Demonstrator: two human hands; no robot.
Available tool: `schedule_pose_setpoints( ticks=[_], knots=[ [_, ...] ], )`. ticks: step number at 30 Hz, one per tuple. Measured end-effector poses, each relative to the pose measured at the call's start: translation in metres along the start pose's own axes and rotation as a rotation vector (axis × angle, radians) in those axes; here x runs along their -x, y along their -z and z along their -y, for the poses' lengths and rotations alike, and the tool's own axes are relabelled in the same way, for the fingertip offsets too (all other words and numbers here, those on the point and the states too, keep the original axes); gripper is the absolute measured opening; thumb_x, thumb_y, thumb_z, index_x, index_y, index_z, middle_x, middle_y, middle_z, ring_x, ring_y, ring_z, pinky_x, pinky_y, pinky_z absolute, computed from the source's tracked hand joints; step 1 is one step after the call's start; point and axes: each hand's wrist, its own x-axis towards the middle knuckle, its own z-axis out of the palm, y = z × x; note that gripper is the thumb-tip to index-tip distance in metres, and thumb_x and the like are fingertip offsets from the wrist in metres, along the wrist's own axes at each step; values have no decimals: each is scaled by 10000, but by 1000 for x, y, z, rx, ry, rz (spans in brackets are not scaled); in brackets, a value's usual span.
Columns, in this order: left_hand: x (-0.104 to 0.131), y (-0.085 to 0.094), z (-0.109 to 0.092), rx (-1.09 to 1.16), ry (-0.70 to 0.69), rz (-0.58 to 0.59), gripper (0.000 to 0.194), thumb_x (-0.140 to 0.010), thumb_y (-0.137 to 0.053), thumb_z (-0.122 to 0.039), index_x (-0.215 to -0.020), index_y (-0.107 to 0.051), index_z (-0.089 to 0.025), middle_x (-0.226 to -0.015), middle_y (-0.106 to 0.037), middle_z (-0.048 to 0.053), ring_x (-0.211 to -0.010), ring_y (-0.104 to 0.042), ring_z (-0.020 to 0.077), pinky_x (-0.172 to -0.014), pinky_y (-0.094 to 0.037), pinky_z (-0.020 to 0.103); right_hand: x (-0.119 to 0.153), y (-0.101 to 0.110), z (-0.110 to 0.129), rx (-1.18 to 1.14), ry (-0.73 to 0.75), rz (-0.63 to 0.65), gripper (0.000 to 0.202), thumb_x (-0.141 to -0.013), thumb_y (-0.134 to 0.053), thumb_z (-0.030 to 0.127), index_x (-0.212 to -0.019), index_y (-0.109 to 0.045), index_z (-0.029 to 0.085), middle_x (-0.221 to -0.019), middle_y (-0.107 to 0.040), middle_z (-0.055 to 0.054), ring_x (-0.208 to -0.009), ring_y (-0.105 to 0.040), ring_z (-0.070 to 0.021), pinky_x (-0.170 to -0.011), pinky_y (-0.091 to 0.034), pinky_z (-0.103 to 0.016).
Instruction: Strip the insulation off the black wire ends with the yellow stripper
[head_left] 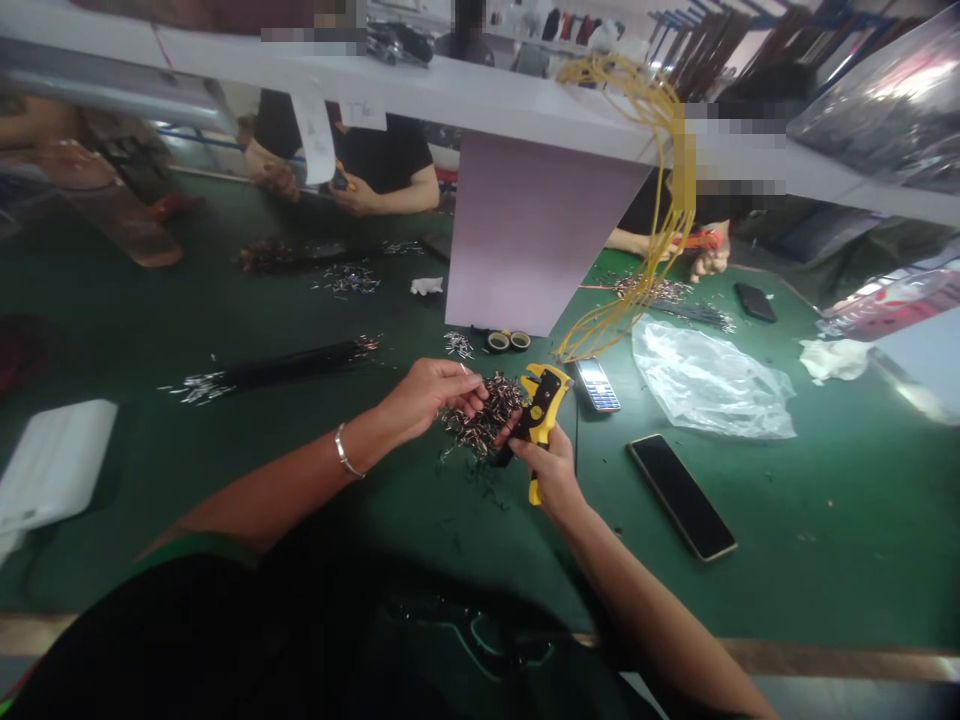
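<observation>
My left hand (442,392), a silver bracelet on its wrist, is closed in a pinch at the upper left edge of a heap of short wire pieces (480,425). What its fingertips hold is too small to name. My right hand (551,465) is wrapped round a yellow and black wire stripper tool (544,405), whose head points up beside the heap. Behind the heap lie a small pile of silver terminals (458,345) and two dark tape rolls (508,342). A bundle of black wires (300,365) lies to the left.
A keypad phone (598,385), a black smartphone (682,495) and a clear plastic bag (709,380) lie on the right. Yellow wires (660,230) hang from the shelf (420,95) above a pale upright panel (536,230). Other people's hands work across the green table (825,540).
</observation>
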Motion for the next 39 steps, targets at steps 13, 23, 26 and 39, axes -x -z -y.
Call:
schedule_pose_setpoints(
  ticks=[13, 23, 26, 39],
  knots=[
    [9, -1, 0, -835, -584, -289, 183, -840, -623, -251, -997, -680, -179, -1153, -673, 128, -1049, -603, 250, -994, -457, 453, -5, 11, -5, 382, 157, -89, 216, -673, -691, 259, -861, -590, 220, -748, -649, 9, -714, -580, -205, -701, -479, -355],
    [16, -20, 30, -1305, -580, 279, 188, -861, -496, -134, -908, -672, -181, -881, -704, 126, -874, -592, 253, -818, -465, 369, -2, 13, -6, 451, 199, -73, 193, -678, -652, 236, -865, -617, 207, -770, -635, 6, -703, -530, -192, -680, -442, -330],
    [15, -18, 30, -1351, -499, 270, 190, -814, -493, -109, -838, -662, -193, -814, -689, 102, -771, -572, 224, -695, -422, 314, -1, 13, -6, 463, 212, -60, 188, -692, -654, 232, -875, -619, 209, -790, -648, -1, -717, -550, -197, -694, -456, -337],
    [0, 4, 6, -893, -372, -197, 235, -825, -530, -256, -665, -695, -204, -591, -638, 14, -602, -548, 148, -614, -365, 279, 2, 7, 9, 333, 201, -25, 182, -707, -664, 225, -886, -631, 216, -766, -684, -10, -721, -619, -208, -720, -492, -365]
  ],
)
